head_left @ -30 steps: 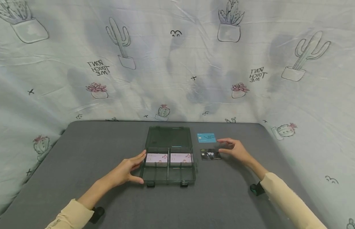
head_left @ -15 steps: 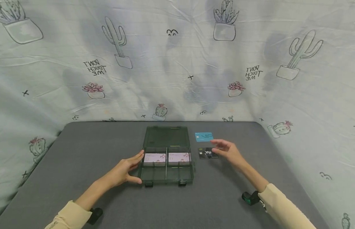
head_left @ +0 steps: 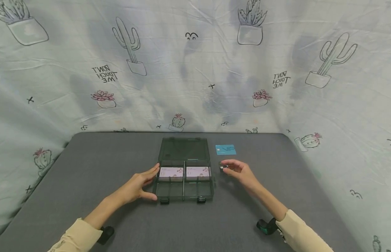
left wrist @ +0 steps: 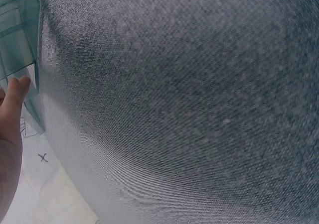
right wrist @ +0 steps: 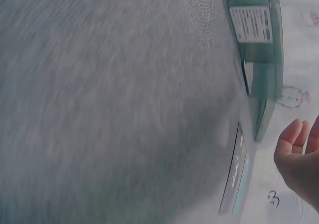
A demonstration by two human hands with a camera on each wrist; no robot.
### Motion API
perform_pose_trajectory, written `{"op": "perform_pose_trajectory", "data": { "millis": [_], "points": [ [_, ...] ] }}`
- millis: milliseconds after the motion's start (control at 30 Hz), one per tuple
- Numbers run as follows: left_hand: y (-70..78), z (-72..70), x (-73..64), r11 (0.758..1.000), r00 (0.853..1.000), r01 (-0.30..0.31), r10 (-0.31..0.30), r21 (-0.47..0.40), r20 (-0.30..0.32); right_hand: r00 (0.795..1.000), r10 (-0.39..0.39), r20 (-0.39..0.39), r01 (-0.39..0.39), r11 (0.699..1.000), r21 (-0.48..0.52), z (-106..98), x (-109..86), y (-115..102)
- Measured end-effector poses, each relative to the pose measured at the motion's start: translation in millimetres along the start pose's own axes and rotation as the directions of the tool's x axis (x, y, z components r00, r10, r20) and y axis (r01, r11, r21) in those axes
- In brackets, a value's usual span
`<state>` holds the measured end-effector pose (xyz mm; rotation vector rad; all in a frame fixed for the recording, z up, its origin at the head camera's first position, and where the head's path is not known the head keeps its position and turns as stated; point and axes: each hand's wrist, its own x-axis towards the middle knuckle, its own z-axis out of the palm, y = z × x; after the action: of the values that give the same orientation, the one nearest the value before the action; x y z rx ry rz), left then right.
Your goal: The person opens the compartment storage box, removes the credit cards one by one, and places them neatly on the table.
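Observation:
A dark translucent plastic box (head_left: 183,149) lies with its lid folded back on the grey table. Two pink cards, a left one (head_left: 171,172) and a right one (head_left: 197,171), sit in its two upper compartments. Against the box's left side rests my left hand (head_left: 132,187), thumb and fingers spread apart. My right hand (head_left: 242,175) hovers over the black Vip card (head_left: 222,167), covering most of it in the head view. In the right wrist view that black card (right wrist: 232,176) lies flat, with the right hand (right wrist: 301,157) apart from it, fingers bent and holding nothing.
A blue VIP card (head_left: 225,149) lies behind the black one, right of the box lid. Two latches (head_left: 201,200) stick out at the box's front edge. A cactus-printed cloth (head_left: 170,70) hangs behind the table (head_left: 182,227).
My right hand has moved left, from the right end of the black card to over it. The left hand stays at the box. The whole head view has shifted slightly.

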<state>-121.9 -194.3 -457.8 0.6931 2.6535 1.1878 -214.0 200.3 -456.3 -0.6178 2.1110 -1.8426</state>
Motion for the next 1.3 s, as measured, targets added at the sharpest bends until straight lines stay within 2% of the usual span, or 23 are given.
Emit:
{"op": "perform_pose_trajectory", "data": {
  "millis": [133,300,433,567,733,833,933,1100,1167,1300],
  "points": [
    [1.2,-2.4,0.0,1.000,1.000,0.004,-0.004,-0.008,-0.001,0.998,0.028,0.051,-0.028,1.000,0.000,9,6.8,2],
    [2.7,-3.6,0.9,1.000,1.000,0.002,-0.002,-0.004,-0.002,0.987,0.088,0.136,-0.085,0.996,-0.028,17,13.9,5],
    [1.7,-2.4,0.5,1.000,1.000,-0.009,0.009,0.007,-0.009,0.984,0.110,0.141,-0.102,0.993,-0.065,23,18.5,8],
    [1.9,-2.8,-0.7,1.000,1.000,-0.009,0.009,0.016,-0.016,0.987,0.093,0.133,-0.070,0.983,-0.169,32,24.1,7],
    [3.1,-2.8,0.2,1.000,1.000,-0.017,0.017,0.008,-0.016,0.995,0.050,0.091,-0.017,0.945,-0.326,43,30.0,4],
    [2.8,-2.1,0.4,1.000,1.000,-0.020,0.020,0.006,-0.011,0.998,0.034,0.060,-0.007,0.918,-0.396,49,32.8,3],
    [1.3,-1.7,-0.4,1.000,1.000,-0.019,0.019,0.007,-0.011,0.998,0.019,0.062,0.011,0.896,-0.443,52,35.3,2],
    [-1.1,-0.9,-1.7,0.999,0.999,-0.041,0.041,0.006,-0.010,0.981,-0.016,0.191,0.110,0.865,-0.490,49,43.8,-2],
    [-0.9,-0.6,-2.5,0.999,0.999,-0.043,0.043,0.005,-0.009,0.969,0.000,0.247,0.130,0.850,-0.510,47,48.4,-3],
    [0.1,-0.8,-2.8,1.000,1.000,-0.022,0.022,0.002,-0.002,0.957,0.063,0.282,0.121,0.798,-0.590,47,55.9,-6]
  ]
}}
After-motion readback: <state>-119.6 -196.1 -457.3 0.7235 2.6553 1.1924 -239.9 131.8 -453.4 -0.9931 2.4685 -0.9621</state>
